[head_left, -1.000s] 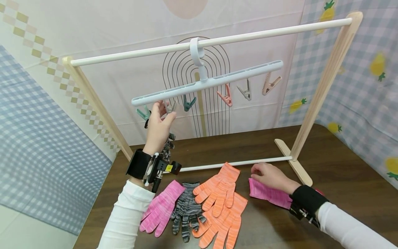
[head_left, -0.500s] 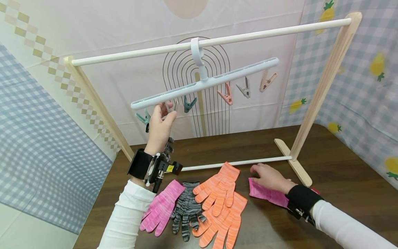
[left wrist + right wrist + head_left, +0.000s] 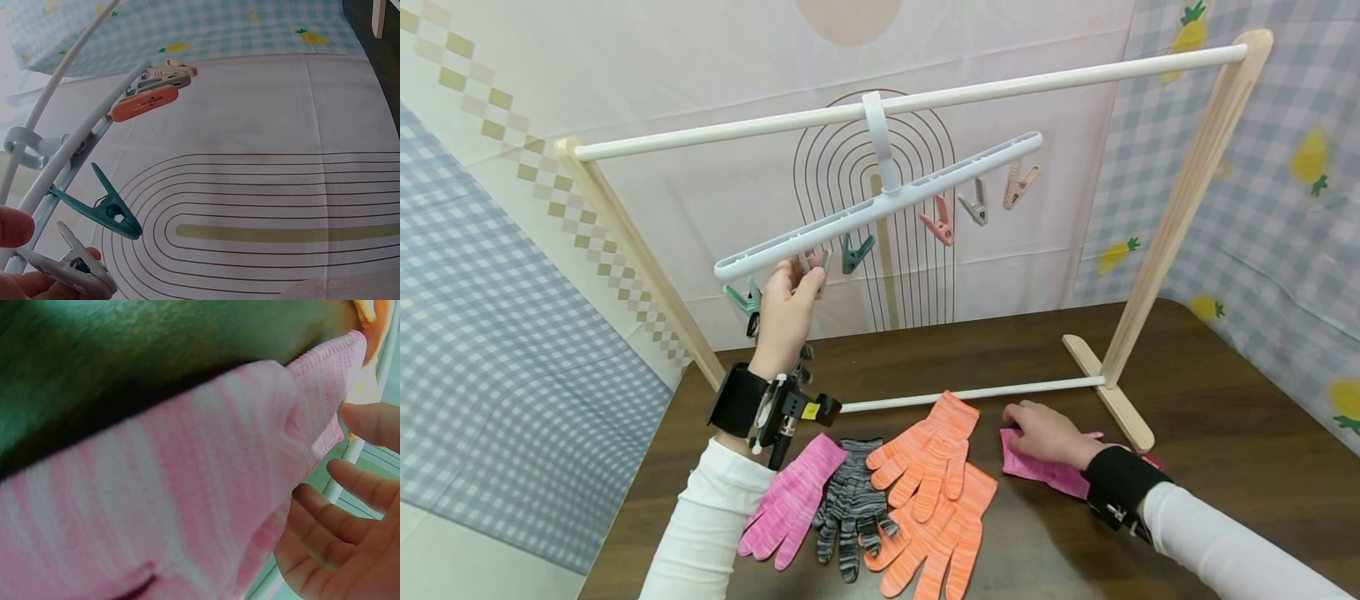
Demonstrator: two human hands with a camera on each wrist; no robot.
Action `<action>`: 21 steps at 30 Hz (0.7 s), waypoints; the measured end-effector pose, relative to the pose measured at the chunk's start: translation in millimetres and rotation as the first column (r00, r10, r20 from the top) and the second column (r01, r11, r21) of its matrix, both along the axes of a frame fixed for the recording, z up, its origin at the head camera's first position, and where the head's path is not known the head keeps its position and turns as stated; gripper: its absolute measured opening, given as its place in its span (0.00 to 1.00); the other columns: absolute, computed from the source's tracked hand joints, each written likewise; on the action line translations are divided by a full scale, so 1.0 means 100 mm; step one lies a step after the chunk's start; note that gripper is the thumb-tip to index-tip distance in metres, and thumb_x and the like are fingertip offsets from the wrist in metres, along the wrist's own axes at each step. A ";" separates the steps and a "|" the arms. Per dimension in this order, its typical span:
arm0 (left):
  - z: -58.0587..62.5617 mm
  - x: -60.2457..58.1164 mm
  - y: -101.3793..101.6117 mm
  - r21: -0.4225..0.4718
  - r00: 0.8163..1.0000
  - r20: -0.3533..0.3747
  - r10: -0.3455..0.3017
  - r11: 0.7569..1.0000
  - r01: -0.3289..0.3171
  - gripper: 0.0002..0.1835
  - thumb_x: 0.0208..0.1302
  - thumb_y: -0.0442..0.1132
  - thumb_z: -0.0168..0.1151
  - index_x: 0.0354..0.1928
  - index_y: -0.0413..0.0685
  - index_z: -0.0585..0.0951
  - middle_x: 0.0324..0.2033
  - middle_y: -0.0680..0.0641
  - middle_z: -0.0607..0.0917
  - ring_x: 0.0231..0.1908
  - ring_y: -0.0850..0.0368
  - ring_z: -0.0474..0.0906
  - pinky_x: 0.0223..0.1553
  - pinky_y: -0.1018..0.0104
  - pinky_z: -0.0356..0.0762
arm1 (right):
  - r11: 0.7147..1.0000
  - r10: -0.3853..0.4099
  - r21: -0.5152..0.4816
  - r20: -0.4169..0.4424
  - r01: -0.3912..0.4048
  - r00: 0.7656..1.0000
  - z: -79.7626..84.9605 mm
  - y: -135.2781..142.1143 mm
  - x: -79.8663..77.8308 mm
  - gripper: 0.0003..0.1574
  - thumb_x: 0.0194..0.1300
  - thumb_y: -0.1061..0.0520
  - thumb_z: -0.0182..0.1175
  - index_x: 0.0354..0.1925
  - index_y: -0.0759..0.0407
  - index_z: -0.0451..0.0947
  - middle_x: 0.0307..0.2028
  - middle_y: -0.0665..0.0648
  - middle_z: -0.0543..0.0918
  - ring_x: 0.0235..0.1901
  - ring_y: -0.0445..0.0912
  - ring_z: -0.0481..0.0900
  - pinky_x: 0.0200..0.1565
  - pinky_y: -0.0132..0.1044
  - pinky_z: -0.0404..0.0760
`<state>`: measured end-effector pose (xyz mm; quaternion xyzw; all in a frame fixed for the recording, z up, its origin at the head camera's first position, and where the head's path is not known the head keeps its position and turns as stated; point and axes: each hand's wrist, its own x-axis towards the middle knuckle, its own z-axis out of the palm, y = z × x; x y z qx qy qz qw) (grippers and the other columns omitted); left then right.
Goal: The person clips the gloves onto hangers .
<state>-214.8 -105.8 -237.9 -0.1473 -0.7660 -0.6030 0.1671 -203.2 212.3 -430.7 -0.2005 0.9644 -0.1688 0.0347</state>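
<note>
In the head view my left hand is raised to the left part of a pale blue hanger. Its fingers curl around a grey clip hanging there, thumb on the near side. A teal clip hangs beside it. Partly hidden behind that wrist, bits of a black-and-grey striped glove show below a light green clip. My right hand lies over a pink glove on the table, fingers loosely bent beside its cuff, not closed around it.
The hanger hooks over the white bar of a wooden-legged rack. Pink, grey and salmon clips hang at its right. A second pink glove, a black-grey glove and two orange gloves lie on the brown table.
My left hand has drawn the hanger's left end slightly lower and nearer; the right end has swung back and leftward. My right hand has shifted slightly over the pink glove.
</note>
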 end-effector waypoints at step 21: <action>-0.06 0.03 0.01 0.078 0.999 -0.025 -0.020 0.997 0.022 0.19 0.70 0.41 0.35 0.55 0.36 0.64 0.55 0.42 0.69 0.50 0.59 0.64 0.48 0.66 0.61 | 0.996 0.078 -0.026 -0.058 -0.079 0.995 -0.03 -0.01 -0.04 0.10 0.47 0.55 0.61 0.31 0.56 0.75 0.26 0.54 0.72 0.26 0.46 0.68 0.26 0.36 0.67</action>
